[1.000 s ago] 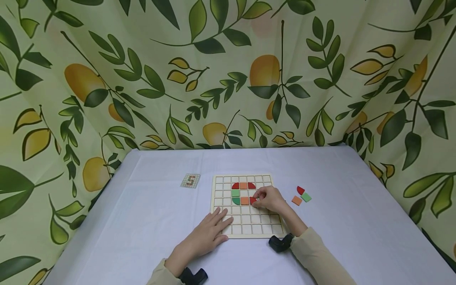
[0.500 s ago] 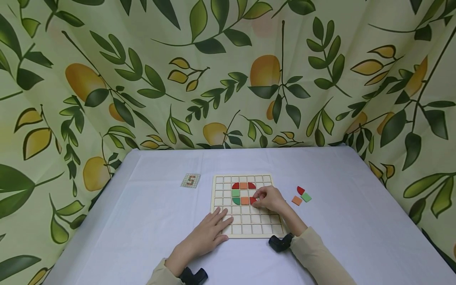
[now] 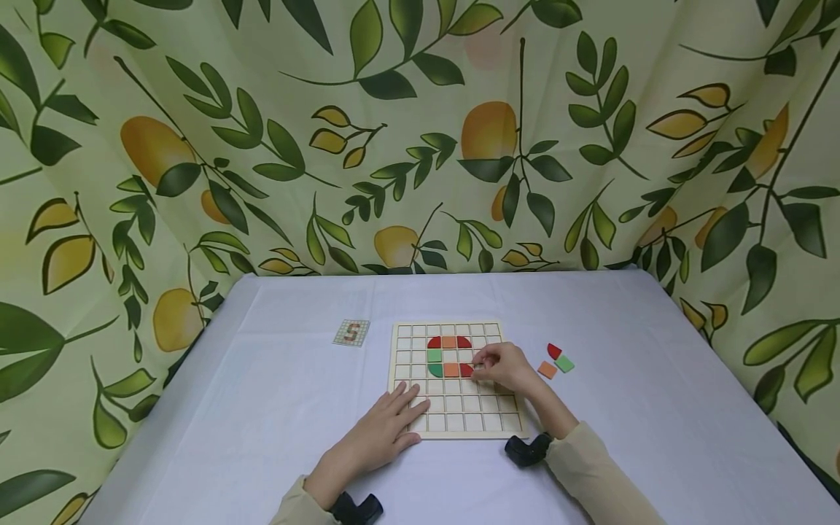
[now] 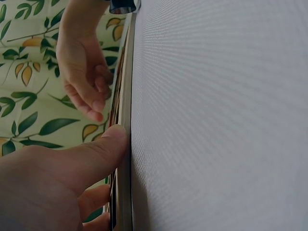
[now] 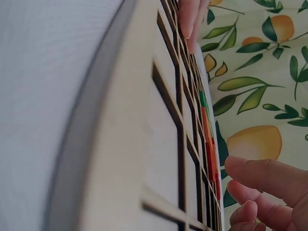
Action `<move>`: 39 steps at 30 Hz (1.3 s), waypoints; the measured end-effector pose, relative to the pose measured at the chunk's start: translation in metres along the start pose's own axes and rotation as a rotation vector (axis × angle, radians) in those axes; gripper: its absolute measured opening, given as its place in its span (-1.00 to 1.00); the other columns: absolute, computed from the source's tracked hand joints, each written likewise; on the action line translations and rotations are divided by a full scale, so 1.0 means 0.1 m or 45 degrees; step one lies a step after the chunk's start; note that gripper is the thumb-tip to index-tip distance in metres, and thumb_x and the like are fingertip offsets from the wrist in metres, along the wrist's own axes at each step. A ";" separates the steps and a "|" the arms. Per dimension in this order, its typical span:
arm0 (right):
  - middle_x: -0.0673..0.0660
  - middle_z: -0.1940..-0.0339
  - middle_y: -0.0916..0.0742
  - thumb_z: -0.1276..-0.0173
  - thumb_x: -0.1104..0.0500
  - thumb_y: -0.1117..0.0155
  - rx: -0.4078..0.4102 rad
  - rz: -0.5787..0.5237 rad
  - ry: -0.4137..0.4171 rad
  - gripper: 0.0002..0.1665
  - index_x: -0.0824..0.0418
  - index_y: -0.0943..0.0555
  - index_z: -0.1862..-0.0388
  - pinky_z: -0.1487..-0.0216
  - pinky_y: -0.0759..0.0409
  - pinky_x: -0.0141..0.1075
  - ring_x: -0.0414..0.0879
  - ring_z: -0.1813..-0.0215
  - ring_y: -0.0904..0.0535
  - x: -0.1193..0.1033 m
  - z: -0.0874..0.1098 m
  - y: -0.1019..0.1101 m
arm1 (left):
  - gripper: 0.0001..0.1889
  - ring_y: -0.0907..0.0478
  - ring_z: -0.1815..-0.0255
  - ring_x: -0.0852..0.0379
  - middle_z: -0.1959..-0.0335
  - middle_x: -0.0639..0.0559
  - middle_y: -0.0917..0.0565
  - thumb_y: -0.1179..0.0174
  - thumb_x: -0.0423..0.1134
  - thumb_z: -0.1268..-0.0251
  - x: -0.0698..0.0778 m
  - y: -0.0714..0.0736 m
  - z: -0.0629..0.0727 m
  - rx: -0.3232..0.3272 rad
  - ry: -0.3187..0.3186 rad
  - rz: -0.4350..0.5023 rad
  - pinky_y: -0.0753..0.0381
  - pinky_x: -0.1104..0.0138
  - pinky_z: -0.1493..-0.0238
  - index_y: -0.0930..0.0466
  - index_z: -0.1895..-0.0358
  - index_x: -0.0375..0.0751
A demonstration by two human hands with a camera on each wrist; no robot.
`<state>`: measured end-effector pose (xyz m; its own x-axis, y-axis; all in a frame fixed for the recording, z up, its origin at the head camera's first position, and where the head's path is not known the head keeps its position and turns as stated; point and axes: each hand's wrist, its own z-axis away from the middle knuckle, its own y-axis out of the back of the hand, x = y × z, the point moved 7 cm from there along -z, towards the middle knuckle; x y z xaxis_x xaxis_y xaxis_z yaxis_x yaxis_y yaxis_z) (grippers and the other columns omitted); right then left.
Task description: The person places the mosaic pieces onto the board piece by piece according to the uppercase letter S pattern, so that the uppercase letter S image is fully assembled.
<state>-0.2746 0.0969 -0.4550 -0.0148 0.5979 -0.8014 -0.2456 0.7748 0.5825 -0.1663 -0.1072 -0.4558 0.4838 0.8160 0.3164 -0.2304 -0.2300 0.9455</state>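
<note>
A pale wooden grid board (image 3: 453, 423) lies on the table, with several coloured tiles set in its cells. My left hand (image 3: 387, 426) rests flat on the board's near left corner, fingers spread; in the left wrist view its thumb (image 4: 103, 149) lies against the board's edge. Just right of a red rounded tile (image 3: 466, 370) in the lower row hovers my right hand (image 3: 505, 367). Its fingers are loosely bent, and the right wrist view shows a gap between thumb and fingers with nothing held. Left of that tile sit an orange square (image 3: 451, 370) and a green rounded tile (image 3: 435, 370).
Right of the board lie a loose red rounded tile (image 3: 554, 351), a green square (image 3: 564, 362) and an orange square (image 3: 547, 370). A small patterned grid card (image 3: 351, 333) lies left of the board. A leaf-print curtain (image 3: 420, 146) hangs behind the white-covered table (image 3: 262, 379).
My right hand has let go of the red rounded tile, which stays in its cell, and has moved slightly right. The left hand has not moved.
</note>
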 end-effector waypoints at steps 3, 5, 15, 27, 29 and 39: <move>-0.01 0.59 -0.47 -0.07 0.27 -0.47 0.005 -0.002 0.003 -0.81 0.29 -0.69 0.32 0.48 -0.26 -0.45 -0.16 0.44 -0.35 0.01 0.02 0.06 | -0.45 -0.06 -0.60 -0.12 -0.55 -0.05 -0.20 -0.01 0.01 -0.44 0.00 0.00 0.00 0.001 -0.005 -0.004 -0.17 -0.03 -0.54 -0.27 -0.44 0.03; -0.01 0.60 -0.47 -0.07 0.27 -0.47 0.013 0.015 0.022 -0.81 0.30 -0.68 0.32 0.49 -0.26 -0.45 -0.16 0.45 -0.34 0.03 0.03 0.10 | -0.45 -0.05 -0.60 -0.12 -0.55 -0.06 -0.20 -0.01 0.01 -0.43 0.00 -0.01 0.00 -0.003 -0.005 0.000 -0.17 -0.03 -0.54 -0.27 -0.44 0.03; -0.01 0.60 -0.48 -0.09 0.25 -0.45 0.040 0.037 0.029 -0.80 0.33 -0.67 0.32 0.52 -0.27 -0.46 -0.18 0.48 -0.34 0.12 0.12 0.28 | -0.45 -0.05 -0.60 -0.13 -0.55 -0.06 -0.20 0.00 0.02 -0.43 -0.01 -0.02 0.00 -0.004 -0.006 -0.002 -0.18 -0.05 -0.53 -0.27 -0.45 0.03; -0.03 0.63 -0.49 -0.10 0.24 -0.44 0.066 0.010 -0.020 -0.74 0.34 -0.67 0.25 0.54 -0.29 -0.46 -0.20 0.53 -0.35 0.26 0.21 0.49 | -0.45 -0.06 -0.59 -0.13 -0.55 -0.06 -0.20 0.00 0.03 -0.43 -0.01 -0.01 -0.01 0.004 -0.009 0.001 -0.18 -0.05 -0.53 -0.27 -0.44 0.03; -0.03 0.64 -0.50 -0.11 0.23 -0.43 0.068 0.019 -0.010 -0.73 0.36 -0.66 0.24 0.54 -0.30 -0.45 -0.20 0.53 -0.35 0.27 0.23 0.52 | -0.45 -0.06 -0.59 -0.13 -0.55 -0.06 -0.20 0.00 0.03 -0.43 -0.01 -0.02 0.00 0.004 -0.007 0.004 -0.18 -0.05 -0.53 -0.27 -0.44 0.03; -0.04 0.60 -0.47 -0.10 0.23 -0.44 0.086 -0.007 -0.036 -0.69 0.38 -0.65 0.21 0.56 -0.28 -0.45 -0.22 0.51 -0.33 0.34 0.29 0.66 | -0.45 -0.06 -0.59 -0.15 -0.55 -0.08 -0.19 0.00 0.02 -0.44 0.02 0.02 0.01 0.004 -0.021 0.035 -0.18 -0.08 -0.52 -0.28 -0.44 0.00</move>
<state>-0.2638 0.1744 -0.4396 0.0138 0.5984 -0.8011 -0.1797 0.7896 0.5867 -0.1649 -0.1064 -0.4537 0.4912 0.8004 0.3436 -0.2413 -0.2540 0.9366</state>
